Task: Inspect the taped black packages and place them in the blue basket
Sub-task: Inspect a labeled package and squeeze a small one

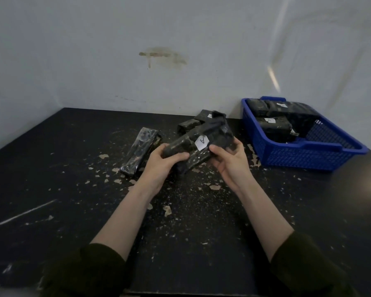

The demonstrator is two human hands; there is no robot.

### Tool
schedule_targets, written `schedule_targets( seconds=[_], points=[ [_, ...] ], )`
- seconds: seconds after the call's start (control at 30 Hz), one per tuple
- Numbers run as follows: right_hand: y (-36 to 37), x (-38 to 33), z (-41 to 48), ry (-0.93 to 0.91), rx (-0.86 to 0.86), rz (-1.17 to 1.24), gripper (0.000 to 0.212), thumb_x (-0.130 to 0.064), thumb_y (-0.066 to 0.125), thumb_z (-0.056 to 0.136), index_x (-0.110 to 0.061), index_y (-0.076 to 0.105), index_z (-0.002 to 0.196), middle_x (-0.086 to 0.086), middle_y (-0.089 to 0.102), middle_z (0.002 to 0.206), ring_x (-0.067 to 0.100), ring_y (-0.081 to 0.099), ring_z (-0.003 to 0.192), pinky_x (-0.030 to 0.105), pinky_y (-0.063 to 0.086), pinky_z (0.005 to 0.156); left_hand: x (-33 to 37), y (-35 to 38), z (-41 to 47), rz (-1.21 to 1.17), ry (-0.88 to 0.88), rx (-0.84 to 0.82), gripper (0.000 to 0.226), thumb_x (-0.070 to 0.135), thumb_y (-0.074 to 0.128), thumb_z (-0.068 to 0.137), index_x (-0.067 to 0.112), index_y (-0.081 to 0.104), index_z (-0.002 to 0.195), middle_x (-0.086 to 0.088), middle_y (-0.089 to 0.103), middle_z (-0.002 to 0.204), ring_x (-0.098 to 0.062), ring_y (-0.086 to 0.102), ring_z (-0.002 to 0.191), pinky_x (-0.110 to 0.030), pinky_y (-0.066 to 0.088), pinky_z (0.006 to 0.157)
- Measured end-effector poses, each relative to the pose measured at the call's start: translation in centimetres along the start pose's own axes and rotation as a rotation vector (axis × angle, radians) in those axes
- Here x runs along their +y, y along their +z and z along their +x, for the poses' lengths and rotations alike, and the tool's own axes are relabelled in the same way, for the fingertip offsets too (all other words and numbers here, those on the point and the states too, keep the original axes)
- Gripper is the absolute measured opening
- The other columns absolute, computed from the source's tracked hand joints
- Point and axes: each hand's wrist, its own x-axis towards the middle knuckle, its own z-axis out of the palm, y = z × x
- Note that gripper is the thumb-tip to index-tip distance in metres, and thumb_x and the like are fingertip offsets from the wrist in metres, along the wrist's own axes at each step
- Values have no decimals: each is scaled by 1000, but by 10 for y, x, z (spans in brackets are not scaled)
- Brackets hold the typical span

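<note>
I hold a taped black package with a white paper label above the table's middle. My left hand grips its near left end and my right hand grips its right side. A second black package lies under or behind it; whether my hands hold it too is unclear. Another taped package lies flat on the table to the left. More packages sit behind, near the wall. The blue basket stands at the right with several black packages inside.
The black table is scratched and flecked with pale chips. A grey wall closes off the back and left. The basket's right part shows bare mesh floor.
</note>
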Motion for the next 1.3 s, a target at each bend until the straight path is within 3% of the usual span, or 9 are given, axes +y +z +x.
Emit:
schedule_targets(
  seconds=[0.1, 0.23, 0.33, 0.5, 0.77, 0.9, 1.0, 1.13, 1.3],
  points=[
    [6, 3, 0, -57, 62, -26, 45, 3, 67, 87, -14, 45, 123, 12, 64, 119, 22, 71, 101, 35, 61, 82, -4, 0, 0, 213, 4, -94, 38, 15, 86, 70, 13, 65, 102, -3, 74, 103, -24, 69, 103, -34, 54, 93],
    [9, 6, -1, -147, 15, -373, 20, -12, 68, 91, -9, 62, 110, 3, 72, 103, 13, 70, 89, 28, 60, 76, 9, 3, -5, 37, -87, -294, 45, 36, 77, 79, 15, 65, 116, -6, 72, 116, -21, 68, 105, -36, 53, 96],
    [9, 4, -4, -189, -43, -519, 15, -16, 68, 92, -17, 70, 107, -5, 74, 97, 9, 70, 91, 28, 59, 80, 13, 2, -3, -38, -80, -205, 36, 33, 61, 90, 10, 67, 116, -9, 72, 110, -22, 67, 96, -40, 52, 90],
    [7, -1, -10, -95, -213, -530, 34, -35, 70, 88, -32, 68, 122, -6, 70, 119, 20, 68, 111, 43, 57, 92, 14, -1, 2, -270, -6, -58, 11, 16, 56, 96, 14, 65, 103, 4, 72, 84, -11, 68, 77, -29, 58, 67],
    [9, 2, -13, -37, -60, -228, 73, -2, 78, 69, -18, 51, 135, 8, 62, 128, 25, 70, 109, 43, 60, 86, 16, -1, -4, -285, 116, -35, 29, 20, 70, 78, 13, 62, 105, 0, 73, 94, -14, 70, 90, -37, 59, 84],
    [2, -3, -8, -50, -10, -147, 71, 3, 76, 74, -11, 45, 136, 13, 64, 124, 28, 71, 105, 36, 61, 80, 18, -13, 1, -334, 124, 17, 57, 19, 79, 70, 9, 54, 120, -5, 68, 111, -13, 71, 91, -36, 59, 87],
    [1, 3, -6, -103, 15, -297, 77, -10, 84, 73, -15, 43, 138, 11, 63, 125, 27, 68, 111, 47, 57, 93, 10, -10, 0, -3, 86, 36, 77, 29, 92, 55, 16, 59, 123, -5, 69, 121, -19, 70, 104, -40, 55, 93],
    [3, 5, -9, -142, -41, -401, 84, -31, 86, 60, -18, 47, 133, 8, 64, 126, 25, 66, 115, 52, 54, 97, 3, -4, 0, 139, 114, 87, 58, 13, 92, 60, 21, 65, 111, 2, 73, 111, -13, 69, 104, -38, 53, 99],
    [1, 10, -7, -171, 5, -524, 56, -6, 83, 71, -22, 57, 118, 3, 69, 115, 21, 69, 108, 50, 55, 96, -2, -2, 2, 150, 122, 138, 52, 8, 89, 64, 16, 68, 111, 2, 74, 106, -13, 70, 100, -34, 55, 94]
  ],
)
